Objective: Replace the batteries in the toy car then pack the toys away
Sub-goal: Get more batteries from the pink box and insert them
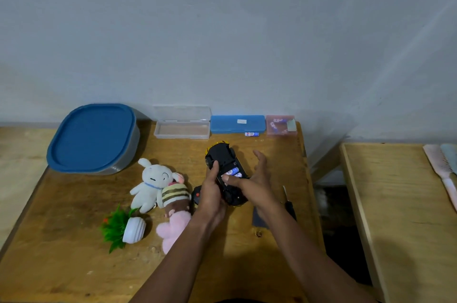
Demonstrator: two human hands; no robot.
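The black and yellow toy car (220, 154) lies upside down over the wooden table (74, 216). Its battery bay is open, with blue and white batteries (234, 172) showing inside. My left hand (211, 191) grips the car's near end from the left. The thumb of my right hand (257, 179) presses on the batteries, and its other fingers are spread out straight beyond the car. A loose battery (251, 134) lies at the back by the blue case (237, 124). A screwdriver (289, 203) and a dark cover plate (259, 218) lie to the right of my right arm.
A big grey tub with a blue lid (91, 138) stands back left. An open clear box (182, 127) and a pink box (281, 125) line the wall. A white bunny plush (150, 184), a striped plush (174, 201), a pink plush (173, 231) and a tipped fake plant (123, 227) lie left of my hands.
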